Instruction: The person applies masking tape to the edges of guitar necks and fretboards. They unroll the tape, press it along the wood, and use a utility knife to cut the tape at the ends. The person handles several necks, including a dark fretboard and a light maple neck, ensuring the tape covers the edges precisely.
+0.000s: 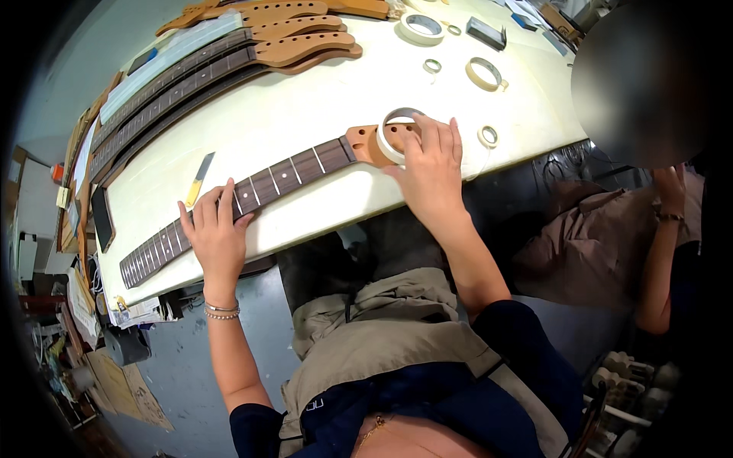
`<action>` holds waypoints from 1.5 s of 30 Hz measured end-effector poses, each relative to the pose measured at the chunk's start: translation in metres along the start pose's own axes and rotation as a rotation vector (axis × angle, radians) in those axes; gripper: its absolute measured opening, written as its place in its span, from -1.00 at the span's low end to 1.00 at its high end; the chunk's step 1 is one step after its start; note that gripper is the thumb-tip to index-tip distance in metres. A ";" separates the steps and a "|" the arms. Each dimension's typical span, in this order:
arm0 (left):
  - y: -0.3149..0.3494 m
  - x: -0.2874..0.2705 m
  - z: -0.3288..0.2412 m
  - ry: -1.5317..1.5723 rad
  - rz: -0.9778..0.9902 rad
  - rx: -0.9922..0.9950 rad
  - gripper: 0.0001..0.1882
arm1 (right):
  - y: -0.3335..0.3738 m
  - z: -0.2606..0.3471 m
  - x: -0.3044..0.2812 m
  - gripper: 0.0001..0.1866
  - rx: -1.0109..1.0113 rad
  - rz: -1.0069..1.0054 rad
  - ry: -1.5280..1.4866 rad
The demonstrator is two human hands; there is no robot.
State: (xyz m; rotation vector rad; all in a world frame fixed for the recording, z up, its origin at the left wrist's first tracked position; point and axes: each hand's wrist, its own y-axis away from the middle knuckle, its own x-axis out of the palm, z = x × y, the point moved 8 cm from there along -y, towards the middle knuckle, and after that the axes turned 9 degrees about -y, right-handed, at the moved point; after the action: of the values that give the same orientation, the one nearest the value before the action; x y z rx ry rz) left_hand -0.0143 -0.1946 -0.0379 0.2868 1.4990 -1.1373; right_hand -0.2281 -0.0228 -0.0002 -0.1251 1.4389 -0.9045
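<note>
Wooden guitar neck (294, 171) lies beneath left grip (217, 235).

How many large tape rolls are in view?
3: a white roll in the right hand, over the headstock; a far roll on the bench; a tan roll nearer, to its right. Others may be hidden.

Left fingers (227, 198) spread, right (431, 141) perhaps curled

Left fingers (227, 201) on guitar neck (287, 175)
</note>
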 end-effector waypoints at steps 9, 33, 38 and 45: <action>0.007 -0.006 -0.004 0.039 0.021 0.063 -0.39 | 0.027 -0.068 -0.006 -0.53 0.633 -0.283 -1.842; -0.011 -0.011 -0.062 0.122 -0.087 0.044 -0.49 | 0.012 0.001 -0.013 -0.75 -0.220 -0.508 -1.077; -0.010 -0.010 -0.062 0.103 -0.086 0.044 -0.47 | 0.009 0.001 0.005 -0.79 -0.221 -0.456 -1.083; -0.009 -0.009 -0.060 0.090 -0.047 0.029 -0.45 | 0.008 -0.002 0.008 -0.74 -0.190 -0.467 -1.082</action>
State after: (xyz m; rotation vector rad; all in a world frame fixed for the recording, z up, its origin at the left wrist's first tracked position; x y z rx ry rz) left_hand -0.0562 -0.1495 -0.0348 0.3285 1.5764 -1.1980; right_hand -0.2274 -0.0215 -0.0112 -0.9686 0.4630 -0.8447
